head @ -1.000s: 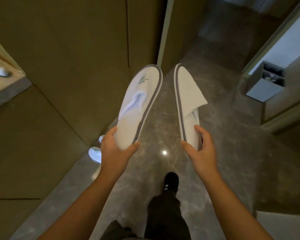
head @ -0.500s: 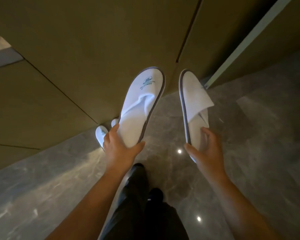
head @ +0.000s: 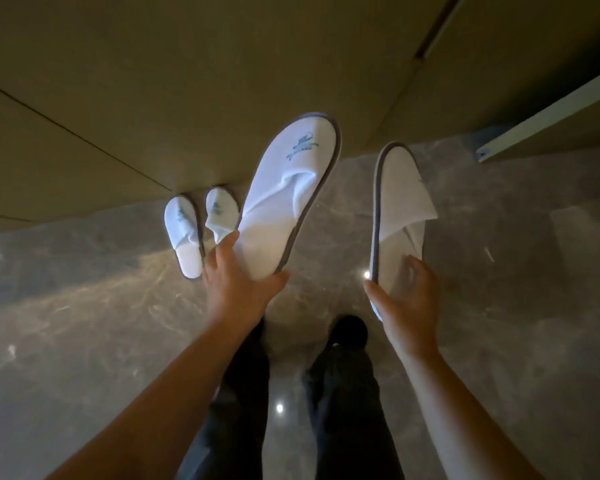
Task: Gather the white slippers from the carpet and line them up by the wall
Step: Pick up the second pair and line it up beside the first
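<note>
My left hand (head: 238,289) grips the heel of a white slipper (head: 284,195) with a grey rim and a teal logo on its toe, held up in the air. My right hand (head: 404,306) grips the heel of a second white slipper (head: 397,202), turned on its side so its grey edge faces left. On the floor to the left, two more white slippers (head: 184,233) (head: 220,213) lie side by side with their toes against the olive wall (head: 187,81). My left thumb overlaps the nearer one.
The floor (head: 499,306) is polished grey marble with light spots. The wall panels run across the top. A pale door edge (head: 551,119) stands at the upper right. My dark trouser legs and a black shoe (head: 349,330) are below the hands.
The view has turned toward the wall and the floor pair has come fully into sight on the left. Both held slippers are still in my hands, now nearer the wall.
</note>
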Motion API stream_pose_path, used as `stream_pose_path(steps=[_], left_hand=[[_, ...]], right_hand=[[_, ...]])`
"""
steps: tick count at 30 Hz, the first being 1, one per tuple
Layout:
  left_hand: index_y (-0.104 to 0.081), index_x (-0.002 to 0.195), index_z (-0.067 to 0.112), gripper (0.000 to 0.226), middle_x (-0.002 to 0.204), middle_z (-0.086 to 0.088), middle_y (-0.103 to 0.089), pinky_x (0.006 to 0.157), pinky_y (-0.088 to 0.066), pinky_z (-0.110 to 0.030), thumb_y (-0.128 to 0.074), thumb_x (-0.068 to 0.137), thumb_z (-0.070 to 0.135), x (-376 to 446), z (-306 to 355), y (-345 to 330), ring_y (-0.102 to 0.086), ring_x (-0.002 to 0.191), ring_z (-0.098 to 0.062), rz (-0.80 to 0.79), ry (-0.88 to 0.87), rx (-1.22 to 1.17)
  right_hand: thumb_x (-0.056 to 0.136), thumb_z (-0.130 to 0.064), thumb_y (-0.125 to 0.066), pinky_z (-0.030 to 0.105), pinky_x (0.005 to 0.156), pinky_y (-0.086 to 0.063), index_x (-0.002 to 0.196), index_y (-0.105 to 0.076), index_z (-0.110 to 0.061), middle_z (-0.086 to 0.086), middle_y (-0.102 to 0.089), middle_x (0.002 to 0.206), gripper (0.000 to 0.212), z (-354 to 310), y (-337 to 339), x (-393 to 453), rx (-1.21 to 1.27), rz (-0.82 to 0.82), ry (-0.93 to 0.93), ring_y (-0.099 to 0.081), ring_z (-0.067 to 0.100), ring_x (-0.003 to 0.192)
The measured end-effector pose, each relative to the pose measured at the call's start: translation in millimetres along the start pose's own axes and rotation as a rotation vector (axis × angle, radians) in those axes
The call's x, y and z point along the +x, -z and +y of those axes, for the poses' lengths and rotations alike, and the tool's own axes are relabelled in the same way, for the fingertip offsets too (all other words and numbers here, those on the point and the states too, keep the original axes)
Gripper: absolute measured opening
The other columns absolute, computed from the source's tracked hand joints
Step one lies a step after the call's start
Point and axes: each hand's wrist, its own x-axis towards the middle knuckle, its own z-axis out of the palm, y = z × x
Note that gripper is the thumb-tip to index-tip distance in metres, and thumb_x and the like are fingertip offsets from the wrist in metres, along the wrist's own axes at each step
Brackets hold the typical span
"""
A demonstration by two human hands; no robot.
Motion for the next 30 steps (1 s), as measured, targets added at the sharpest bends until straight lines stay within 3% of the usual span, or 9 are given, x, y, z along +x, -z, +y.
stream_pose_path(steps=[7,12,18,22,27,30], left_hand=[[-0.030,0.130,0.021,0.088,0.134,-0.011,-0.037,0.098,-0.035,-0.045,-0.077,0.056,0.032,85,-73,-133,-0.035,0.122,-0.029,0.083,0.077,-0.014],[-0.029,0.129,0.023,0.089,0.131,-0.010,-0.039,0.096,-0.037,-0.046,-0.077,0.054,0.032,160,-145,-219,-0.038,0.119,-0.030,0.103,0.043,0.009],[-0.032,0.127,0.022,0.088,0.128,-0.010,-0.040,0.089,-0.035,-0.037,-0.078,0.053,0.030,242,-220,-295,-0.038,0.116,-0.027,0.107,-0.023,0.001],[-0.033,0.127,0.019,0.087,0.129,-0.012,-0.041,0.091,-0.038,-0.043,-0.079,0.054,0.028,281,-247,-326,-0.037,0.116,-0.028,0.096,-0.091,0.016],[-0.031,0.129,0.021,0.089,0.131,-0.010,-0.039,0.093,-0.039,-0.042,-0.079,0.054,0.028,293,-256,-339,-0.037,0.117,-0.026,0.121,-0.097,0.011],[-0.029,0.130,0.021,0.090,0.133,-0.009,-0.037,0.094,-0.038,-0.043,-0.079,0.055,0.029,283,-253,-338,-0.036,0.119,-0.026,0.118,-0.088,-0.004]], right_hand=[[0.058,-0.022,-0.080,0.036,0.087,-0.040,0.120,-0.044,-0.004,0.022,-0.046,0.125,0.074,116,-73,101,-0.164,-0.029,0.100,-0.045,0.031,0.112],[0.057,-0.024,-0.080,0.044,0.090,-0.042,0.118,-0.047,-0.003,0.023,-0.050,0.124,0.073,203,-150,174,-0.216,0.026,0.102,-0.048,0.034,0.111],[0.059,-0.025,-0.079,0.047,0.093,-0.043,0.120,-0.045,-0.004,0.021,-0.048,0.126,0.073,283,-222,251,-0.258,0.063,0.067,-0.047,0.034,0.113],[0.063,-0.027,-0.077,0.043,0.096,-0.035,0.122,-0.043,-0.003,0.023,-0.046,0.129,0.072,312,-251,292,-0.369,0.091,0.122,-0.042,0.037,0.118],[0.076,-0.034,-0.065,0.049,0.107,-0.026,0.129,-0.037,-0.010,0.021,-0.024,0.147,0.064,315,-280,302,-0.459,0.039,0.063,-0.023,0.036,0.134],[0.079,-0.033,-0.061,0.032,0.099,-0.034,0.128,-0.038,-0.015,0.012,-0.038,0.140,0.057,295,-291,277,-0.153,-0.127,0.070,-0.036,0.024,0.128]])
